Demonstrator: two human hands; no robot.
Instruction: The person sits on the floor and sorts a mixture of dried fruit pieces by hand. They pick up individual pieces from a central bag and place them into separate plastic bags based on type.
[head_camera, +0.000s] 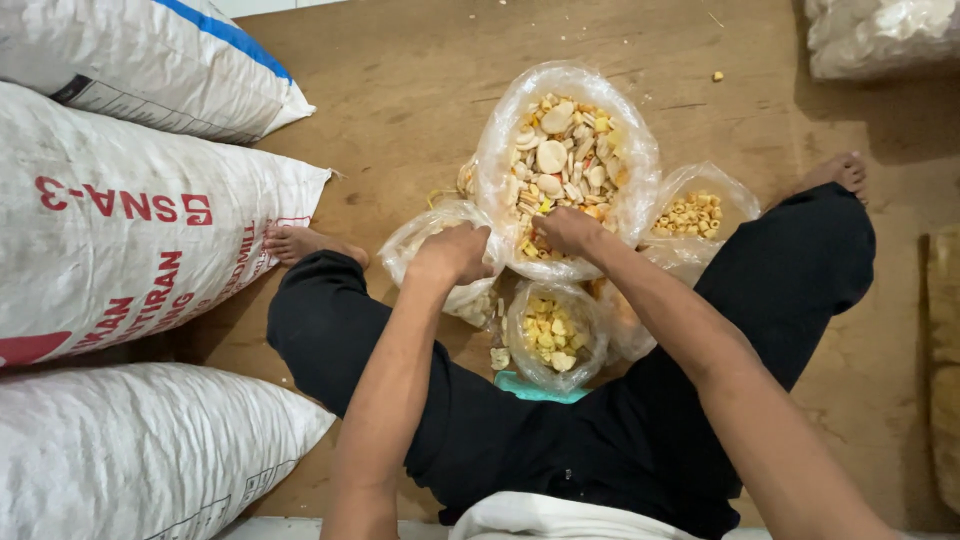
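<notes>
Sacks (130, 230) stacked left; small bags (552, 335) crowd floor (400, 90) between legs. Big bag (565, 165) of crackers ahead. Left hand (455, 255) clenched on its rim; right hand (565, 230) inside, apparently pinching crackers.

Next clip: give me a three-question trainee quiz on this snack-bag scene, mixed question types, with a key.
1. True or false: the right hand is at the near rim of the big bag of mixed crackers.
2. Multiple choice: the left hand grips (a) a white sack, (b) the edge of a clear bag, (c) a loose cracker.
3. Fill in: the small bag nearest the person's lap holds ____ coloured pieces.

Key: 1 true; 2 b; 3 yellow.
</notes>
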